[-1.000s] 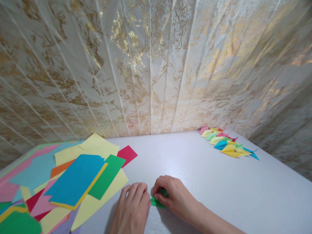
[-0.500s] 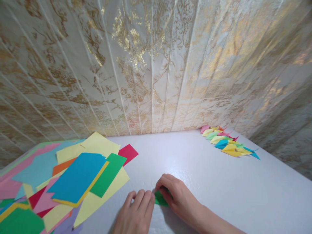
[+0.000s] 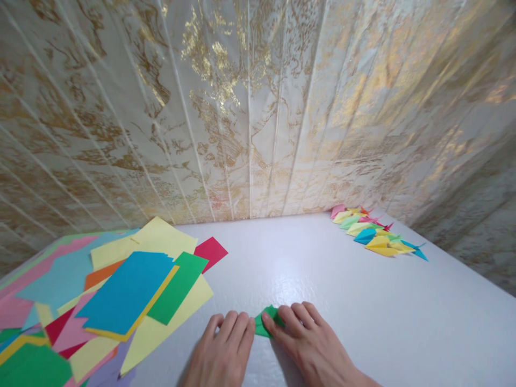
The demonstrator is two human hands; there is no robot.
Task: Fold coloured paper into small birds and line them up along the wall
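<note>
To the left of both hands, many coloured paper sheets (image 3: 129, 293) overlap on the white desk (image 3: 382, 306). A red sheet (image 3: 212, 252) lies ahead of the left hand (image 3: 226, 346), whose bent fingers are side by side, the tips at the left end of a small folded green paper (image 3: 264, 326); whether they pinch it, I cannot tell. This paper is between the hands. The right hand (image 3: 308, 341) lays its thumb upon it, its grip underneath being hidden. Farther ahead, rightward of this hand, are colourful folded paper figures (image 3: 381, 245).
</note>
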